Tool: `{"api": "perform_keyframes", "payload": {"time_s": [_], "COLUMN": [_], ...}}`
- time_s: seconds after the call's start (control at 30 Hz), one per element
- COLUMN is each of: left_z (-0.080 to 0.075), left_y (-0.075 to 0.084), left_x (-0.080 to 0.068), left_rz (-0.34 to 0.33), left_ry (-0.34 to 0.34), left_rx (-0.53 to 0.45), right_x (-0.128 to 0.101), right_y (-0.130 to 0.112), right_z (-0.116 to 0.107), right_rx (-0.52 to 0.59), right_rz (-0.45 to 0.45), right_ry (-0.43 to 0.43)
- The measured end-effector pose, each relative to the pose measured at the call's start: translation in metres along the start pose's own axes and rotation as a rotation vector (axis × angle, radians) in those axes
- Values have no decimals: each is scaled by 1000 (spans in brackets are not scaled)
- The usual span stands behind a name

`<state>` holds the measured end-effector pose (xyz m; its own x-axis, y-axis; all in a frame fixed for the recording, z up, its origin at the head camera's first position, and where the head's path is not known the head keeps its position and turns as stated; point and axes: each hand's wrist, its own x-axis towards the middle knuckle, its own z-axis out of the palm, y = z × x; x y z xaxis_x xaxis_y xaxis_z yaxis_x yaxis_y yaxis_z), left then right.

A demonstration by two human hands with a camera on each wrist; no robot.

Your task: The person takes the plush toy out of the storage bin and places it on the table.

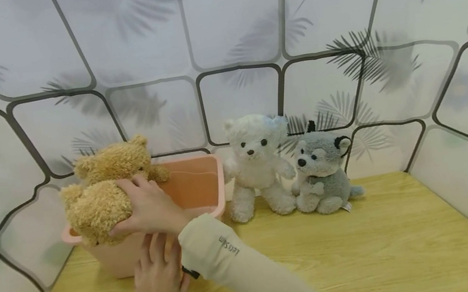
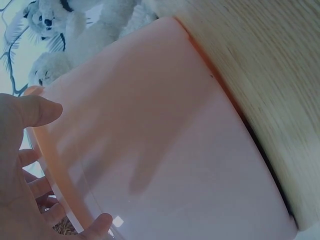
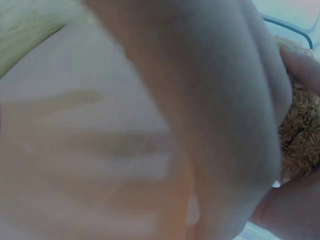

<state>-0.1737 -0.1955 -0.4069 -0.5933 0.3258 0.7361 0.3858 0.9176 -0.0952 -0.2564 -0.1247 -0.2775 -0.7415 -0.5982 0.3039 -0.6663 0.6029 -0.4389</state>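
Observation:
In the head view my right hand (image 1: 153, 207) grips a curly golden-brown teddy bear (image 1: 97, 209) by its side, thumb below and fingers above. This bear is over the front left rim of a pink bin (image 1: 117, 258), its lower part hidden. A second golden-brown teddy bear (image 1: 114, 162) is behind it in the bin, head and an arm above the rim. My left hand (image 1: 155, 274) is at the bin's front wall, fingers extended up toward the rim under the right hand. Its thumb (image 2: 45, 111) shows near the rim in the left wrist view.
Right of the bin, a white teddy bear (image 1: 254, 168) sits upright on the wooden table (image 1: 353, 260). Beside it leans a grey plush husky (image 1: 323, 172). A patterned fabric wall (image 1: 231, 26) rises behind and at both sides.

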Motion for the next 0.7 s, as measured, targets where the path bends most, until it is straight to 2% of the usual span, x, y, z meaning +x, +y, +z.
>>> {"api": "perform_keyframes", "payload": {"time_s": [0.17, 0.47, 0.6, 0.7], "left_z": [1, 2, 3, 3], "left_y": [1, 1, 0, -1], "left_x": [0, 0, 0, 0], "left_rz": [-9, -10, -4, 2], "left_ry": [2, 10, 19, 31], "left_rx": [-9, -9, -12, -8], "right_x": [-2, -8, -7, -8], "right_y": [0, 6, 4, 2], "right_z": [1, -5, -6, -5], "right_rx": [35, 180, 195, 151], "right_rz": [7, 8, 36, 39], "right_ry": [26, -40, -39, -50]}}
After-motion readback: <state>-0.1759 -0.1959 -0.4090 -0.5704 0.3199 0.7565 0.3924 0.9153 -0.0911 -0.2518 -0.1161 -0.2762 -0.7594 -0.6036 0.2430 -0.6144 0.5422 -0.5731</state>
